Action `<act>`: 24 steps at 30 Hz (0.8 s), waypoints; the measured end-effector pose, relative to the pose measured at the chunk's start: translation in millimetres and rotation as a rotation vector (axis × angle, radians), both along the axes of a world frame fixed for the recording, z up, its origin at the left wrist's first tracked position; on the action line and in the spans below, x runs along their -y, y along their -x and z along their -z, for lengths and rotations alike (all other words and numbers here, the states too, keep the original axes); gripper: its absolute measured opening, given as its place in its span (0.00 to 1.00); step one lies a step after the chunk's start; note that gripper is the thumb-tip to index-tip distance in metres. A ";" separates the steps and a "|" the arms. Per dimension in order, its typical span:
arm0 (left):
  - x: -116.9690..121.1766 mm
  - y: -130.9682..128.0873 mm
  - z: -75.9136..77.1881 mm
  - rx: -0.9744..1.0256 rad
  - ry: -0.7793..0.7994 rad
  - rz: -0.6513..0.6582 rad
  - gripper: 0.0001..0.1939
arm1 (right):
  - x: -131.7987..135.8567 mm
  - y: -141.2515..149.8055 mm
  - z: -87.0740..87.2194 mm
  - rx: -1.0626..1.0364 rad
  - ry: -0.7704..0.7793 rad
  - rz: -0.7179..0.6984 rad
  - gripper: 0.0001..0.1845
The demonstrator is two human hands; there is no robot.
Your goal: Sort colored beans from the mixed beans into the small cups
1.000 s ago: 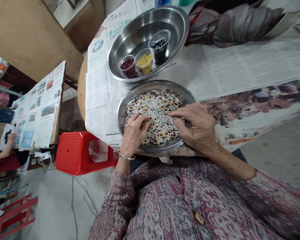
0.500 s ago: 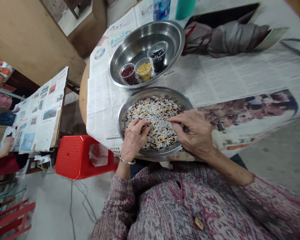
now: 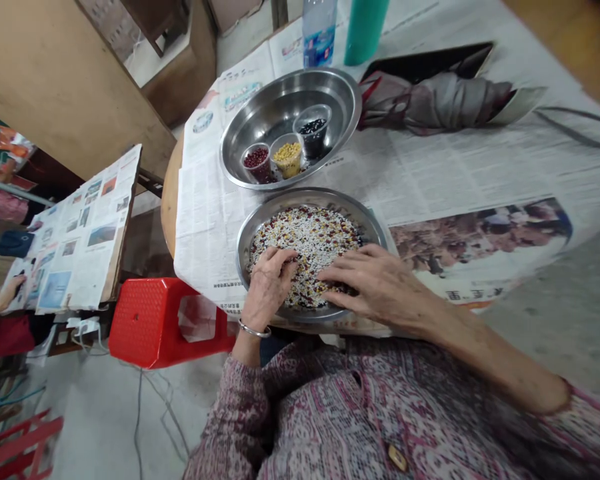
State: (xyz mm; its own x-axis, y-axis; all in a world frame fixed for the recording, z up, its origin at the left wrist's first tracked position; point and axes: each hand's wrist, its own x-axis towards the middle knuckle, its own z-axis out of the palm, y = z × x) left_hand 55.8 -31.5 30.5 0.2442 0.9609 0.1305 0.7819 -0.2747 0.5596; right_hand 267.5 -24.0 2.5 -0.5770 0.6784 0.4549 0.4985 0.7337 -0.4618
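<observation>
A steel basin point(image 3: 370, 223) holds a spread of mixed grains point(image 3: 310, 237): white rice with dark red, yellow and black beans among it. At its left side my left hand point(image 3: 270, 283), a bangle on the wrist, rests with fingers curled and thumb drawn in; whatever they pinch is hidden. My right hand point(image 3: 370, 280) lies over the right part of the grains, fingers stretched and a little apart. Behind stands a larger steel basin point(image 3: 260, 110) with three clear cups inside: a cup of red beans point(image 3: 257, 163), a cup of yellow beans point(image 3: 287, 157) and a cup of black beans point(image 3: 313, 137).
Newspaper point(image 3: 205, 220) covers the table. A folded umbrella point(image 3: 440, 100), a plastic bottle point(image 3: 319, 37) and a green container point(image 3: 365, 30) stand or lie farther back. A red stool point(image 3: 145, 323) is at the left, and another newspaper-covered table point(image 3: 87, 233) has a person's arm at it.
My right hand has gone from a thumb-and-finger pinch to stretched fingers lower over the grains, and has shifted slightly left. My left hand stays curled in nearly the same place.
</observation>
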 end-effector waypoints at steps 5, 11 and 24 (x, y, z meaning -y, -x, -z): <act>-0.4 1.3 1.7 -0.002 -0.006 -0.002 0.11 | -5.2 5.8 1.4 0.088 -0.033 0.115 0.06; 0.0 1.4 1.3 0.006 -0.040 -0.010 0.13 | 0.7 20.3 -5.9 0.077 -0.036 0.117 0.08; -2.0 2.5 -2.1 0.096 -0.162 -0.114 0.12 | -18.2 51.3 -10.8 0.329 -0.023 0.015 0.07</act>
